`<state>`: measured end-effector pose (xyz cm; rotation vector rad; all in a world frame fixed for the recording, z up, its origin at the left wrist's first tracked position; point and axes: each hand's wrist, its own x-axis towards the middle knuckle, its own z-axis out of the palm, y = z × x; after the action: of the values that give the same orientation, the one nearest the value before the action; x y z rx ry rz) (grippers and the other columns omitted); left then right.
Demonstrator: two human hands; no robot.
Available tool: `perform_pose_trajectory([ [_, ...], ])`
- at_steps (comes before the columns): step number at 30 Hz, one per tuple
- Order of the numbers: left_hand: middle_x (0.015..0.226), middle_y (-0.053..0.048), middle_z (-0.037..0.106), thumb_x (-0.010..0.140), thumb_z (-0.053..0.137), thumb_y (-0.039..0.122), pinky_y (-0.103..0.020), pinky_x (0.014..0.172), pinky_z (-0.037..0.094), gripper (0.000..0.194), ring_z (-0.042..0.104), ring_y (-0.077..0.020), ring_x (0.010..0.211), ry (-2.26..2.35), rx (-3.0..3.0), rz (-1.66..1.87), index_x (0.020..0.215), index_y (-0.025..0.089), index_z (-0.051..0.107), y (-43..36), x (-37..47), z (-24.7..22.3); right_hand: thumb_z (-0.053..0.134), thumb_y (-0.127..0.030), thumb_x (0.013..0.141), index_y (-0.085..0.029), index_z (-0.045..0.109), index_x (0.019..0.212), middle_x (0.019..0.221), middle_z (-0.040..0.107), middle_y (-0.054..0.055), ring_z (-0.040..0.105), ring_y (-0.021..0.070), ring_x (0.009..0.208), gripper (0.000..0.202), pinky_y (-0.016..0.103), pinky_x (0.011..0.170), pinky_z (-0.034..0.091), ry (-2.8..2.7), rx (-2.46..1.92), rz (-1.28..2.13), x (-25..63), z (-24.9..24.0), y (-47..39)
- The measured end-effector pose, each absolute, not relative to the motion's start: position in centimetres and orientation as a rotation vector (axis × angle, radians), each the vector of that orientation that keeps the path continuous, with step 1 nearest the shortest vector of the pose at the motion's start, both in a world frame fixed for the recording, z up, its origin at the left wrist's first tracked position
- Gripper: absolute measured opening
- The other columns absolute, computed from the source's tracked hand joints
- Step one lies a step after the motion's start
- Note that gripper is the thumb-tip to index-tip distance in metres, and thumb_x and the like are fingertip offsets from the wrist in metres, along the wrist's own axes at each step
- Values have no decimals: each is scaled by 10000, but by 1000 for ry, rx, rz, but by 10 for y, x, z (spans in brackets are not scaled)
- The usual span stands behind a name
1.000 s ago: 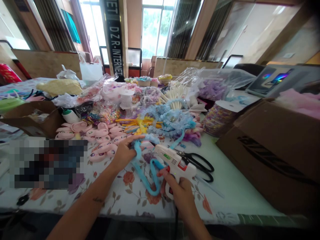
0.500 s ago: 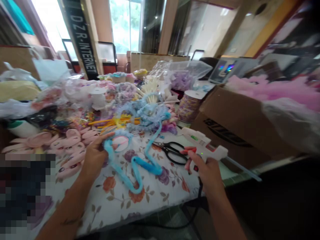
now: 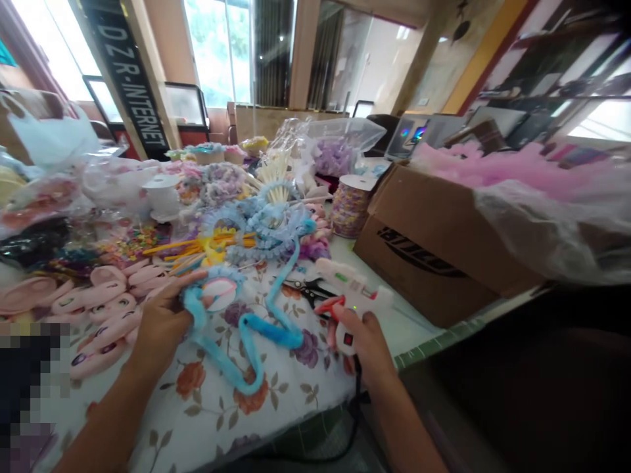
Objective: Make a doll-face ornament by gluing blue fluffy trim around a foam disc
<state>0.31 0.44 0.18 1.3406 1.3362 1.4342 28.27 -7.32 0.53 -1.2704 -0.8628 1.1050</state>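
My left hand (image 3: pixel 165 318) is closed on the edge of a small white disc (image 3: pixel 219 293) ringed with pale blue ruffle. A fuzzy light blue strip (image 3: pixel 227 376) runs from beside those fingers, zigzags over the cloth and reaches toward the blue ruffled pieces behind. In my right hand (image 3: pixel 367 338) is a white hot glue gun (image 3: pixel 345 279) with a red trigger, its front end turned up and to the left. A black cord hangs from its grip. Black scissors (image 3: pixel 309 289) lie beyond, their handles partly covered by the glue gun.
Pink plush pieces (image 3: pixel 108 302) lie left of my left hand. Behind are yellow sticks (image 3: pixel 197 246), pale blue ruffled trim (image 3: pixel 269 220) and a spool of multicoloured trim (image 3: pixel 350 207). A brown cardboard box (image 3: pixel 424 243) stands at the right on the flower-patterned cloth-covered table (image 3: pixel 217 437).
The view has swung right, so the scene sits further left. My right hand has brought the glue gun left, over the scissors' handles. My left hand keeps its hold on the ruffled disc.
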Motion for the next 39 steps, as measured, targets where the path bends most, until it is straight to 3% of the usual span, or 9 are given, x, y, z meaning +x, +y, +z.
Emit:
perform_pose_trajectory([
  [7,899,-31,710,562,795,226,-210,578,520,486,645,-170,754,1359,1361,1412,1043,207,721,3,4,6,626,-495,785,-122,699,848,409,563,-13,442,98,358,386,210,399,333,-1023,-1155,1375,214,-6,-78],
  [18,1105,-50,704,678,740,201,-311,931,494,356,630,-223,1063,1215,1642,1491,1033,218,722,2,-2,11,666,-439,775,-174,660,773,453,569,-22,508,131,449,265,234,472,427,-1059,-1253,1256,187,-5,-89],
  [39,1065,-42,720,744,706,218,-362,975,473,296,628,-236,1048,1227,1863,1422,1038,250,725,-5,5,13,609,-518,803,-195,609,692,489,580,-7,573,171,501,341,283,525,476,-1162,-1393,1164,182,-9,-89],
])
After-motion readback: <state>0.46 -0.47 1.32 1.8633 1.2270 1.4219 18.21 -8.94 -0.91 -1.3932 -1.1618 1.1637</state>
